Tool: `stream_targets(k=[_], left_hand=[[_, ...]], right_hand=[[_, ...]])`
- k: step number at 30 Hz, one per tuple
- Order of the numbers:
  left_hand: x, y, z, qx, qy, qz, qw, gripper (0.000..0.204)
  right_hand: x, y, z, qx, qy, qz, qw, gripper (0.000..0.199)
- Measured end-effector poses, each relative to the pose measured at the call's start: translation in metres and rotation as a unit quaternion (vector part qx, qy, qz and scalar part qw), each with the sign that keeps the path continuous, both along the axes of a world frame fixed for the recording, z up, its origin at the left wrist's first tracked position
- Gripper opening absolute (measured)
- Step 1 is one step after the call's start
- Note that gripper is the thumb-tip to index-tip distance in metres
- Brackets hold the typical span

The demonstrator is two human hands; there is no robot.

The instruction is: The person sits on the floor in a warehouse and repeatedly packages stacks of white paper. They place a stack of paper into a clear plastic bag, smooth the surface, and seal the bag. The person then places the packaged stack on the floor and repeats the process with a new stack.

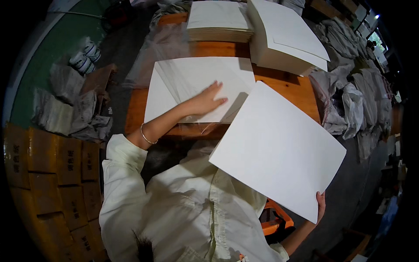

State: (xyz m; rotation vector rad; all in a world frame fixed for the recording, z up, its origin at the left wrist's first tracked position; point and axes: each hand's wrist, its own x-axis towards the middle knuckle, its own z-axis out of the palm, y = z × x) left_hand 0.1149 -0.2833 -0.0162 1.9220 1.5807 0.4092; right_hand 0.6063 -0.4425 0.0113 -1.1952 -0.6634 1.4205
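My left hand (pixel 208 98) is open, fingers spread, over a clear plastic bag (pixel 174 83). Thin and creased, the bag covers part of a white paper sheet (pixel 235 70) on the wooden table. In front of me, tilted, is a large rectangular stack of white paper (pixel 279 148). My right hand (pixel 321 205) grips its lower right edge; most of those fingers are hidden behind the paper. The stack's upper left corner overhangs the sheet on the table.
Along the table's (pixel 290 94) far side stand a low paper stack (pixel 218 17) and a taller one (pixel 288 35). Grey bundles (pixel 371 91) crowd the right. To the left are cardboard boxes (pixel 43 153), plastic-wrapped packs (pixel 54 111) and white tubs (pixel 83 63). An orange stool (pixel 277 220) is below.
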Motion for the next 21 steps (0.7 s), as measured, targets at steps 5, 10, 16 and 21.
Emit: stream_targets(k=[5,10,16,21], left_hand=[[0.012,0.001,0.034,-0.068,0.245,-0.013,0.967,0.087],[0.033,0.019,-0.002,0.075,0.238,0.007,0.968,0.09],[0.049,0.012,0.03,0.037,0.246,0.045,0.968,0.058],[0.046,0.008,0.015,0.065,0.244,0.054,0.966,0.023]], right_hand=[[0.011,-0.016,-0.005,0.012,-0.001,-0.019,1.0,0.06],[0.009,-0.014,-0.002,-0.007,0.028,0.004,1.0,0.055],[0.021,-0.019,-0.017,-0.019,0.033,0.014,0.999,0.052],[0.012,-0.001,-0.009,-0.036,0.088,0.081,0.992,0.051]])
